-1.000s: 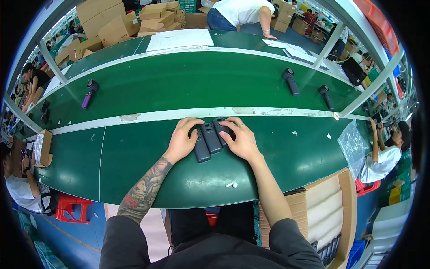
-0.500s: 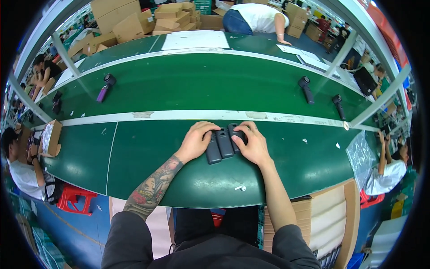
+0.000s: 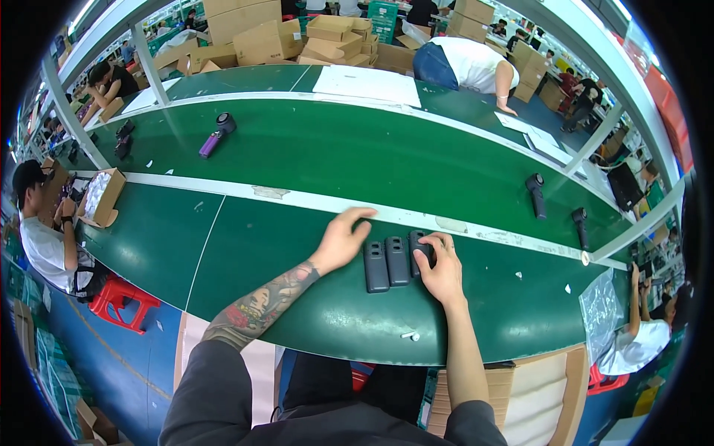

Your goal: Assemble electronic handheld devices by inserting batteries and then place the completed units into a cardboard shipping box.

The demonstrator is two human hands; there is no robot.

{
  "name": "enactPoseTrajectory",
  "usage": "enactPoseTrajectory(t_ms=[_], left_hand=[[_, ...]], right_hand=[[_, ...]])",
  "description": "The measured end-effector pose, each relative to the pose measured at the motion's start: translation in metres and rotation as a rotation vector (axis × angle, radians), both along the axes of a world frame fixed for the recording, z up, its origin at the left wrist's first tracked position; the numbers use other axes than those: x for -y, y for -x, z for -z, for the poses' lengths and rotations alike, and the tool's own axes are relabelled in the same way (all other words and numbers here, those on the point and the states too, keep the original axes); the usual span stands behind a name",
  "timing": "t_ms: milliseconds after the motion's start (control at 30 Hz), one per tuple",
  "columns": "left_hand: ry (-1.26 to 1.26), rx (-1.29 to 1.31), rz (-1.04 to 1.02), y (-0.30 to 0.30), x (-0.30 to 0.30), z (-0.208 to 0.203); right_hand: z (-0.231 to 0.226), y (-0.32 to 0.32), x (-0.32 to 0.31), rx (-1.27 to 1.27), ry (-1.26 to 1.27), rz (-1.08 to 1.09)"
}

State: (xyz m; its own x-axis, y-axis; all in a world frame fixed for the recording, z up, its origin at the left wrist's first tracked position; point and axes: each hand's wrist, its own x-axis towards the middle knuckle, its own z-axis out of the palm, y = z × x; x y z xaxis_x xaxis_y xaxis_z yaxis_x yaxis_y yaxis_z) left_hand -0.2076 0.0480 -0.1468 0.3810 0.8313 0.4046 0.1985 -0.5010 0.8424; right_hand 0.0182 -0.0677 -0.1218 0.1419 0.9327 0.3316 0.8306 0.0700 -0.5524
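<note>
Three dark grey oblong casings, each with small openings at its upper end, lie side by side on the green worktop (image 3: 149, 238). Gaps separate the left casing (image 3: 376, 267), the middle casing (image 3: 397, 262) and the right casing (image 3: 416, 253). My right hand (image 3: 442, 271) grips the right casing, thumb at its left edge and fingers over its top, partly hiding it. My left hand (image 3: 342, 241) is open and empty, just left of the casings and apart from them. A small white piece (image 3: 410, 337) lies near the front edge.
Beyond a pale rail (image 3: 312, 198) runs a green belt carrying a purple-handled device (image 3: 217, 135) and dark handheld devices (image 3: 535, 195). An open carton (image 3: 103, 197) stands left, beside a seated person. Clear plastic (image 3: 601, 316) lies right; a padded carton (image 3: 535, 394) sits below the edge.
My left hand has let go of the left casing and drawn away leftward. The casings stand farther apart, the right one still under my right hand. The whole view has tilted.
</note>
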Motion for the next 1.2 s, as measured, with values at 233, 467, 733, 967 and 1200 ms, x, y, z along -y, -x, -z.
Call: enactPoseTrajectory(t_ms=[233, 467, 733, 967, 1200], left_hand=[[-0.457, -0.159, -0.85, 0.155, -0.159, 0.033], [-0.567, -0.425, -1.305, 0.349, -0.274, 0.072], [-0.203, -0.724, -1.028, 0.334, -0.304, 0.056], [0.259, 0.203, -0.442, 0.223, -0.262, -0.01], [0.673, 0.931, 0.399, 0.05, -0.111, -0.087]], right_hand=[[0.011, -0.005, -0.005, 0.045, -0.147, 0.112], [0.019, -0.006, -0.019, 0.135, -0.186, 0.104], [0.004, -0.005, -0.014, 0.209, -0.171, 0.137], [0.015, -0.01, -0.016, 0.205, -0.12, 0.138], [0.014, -0.025, -0.018, -0.203, -0.15, 0.126]])
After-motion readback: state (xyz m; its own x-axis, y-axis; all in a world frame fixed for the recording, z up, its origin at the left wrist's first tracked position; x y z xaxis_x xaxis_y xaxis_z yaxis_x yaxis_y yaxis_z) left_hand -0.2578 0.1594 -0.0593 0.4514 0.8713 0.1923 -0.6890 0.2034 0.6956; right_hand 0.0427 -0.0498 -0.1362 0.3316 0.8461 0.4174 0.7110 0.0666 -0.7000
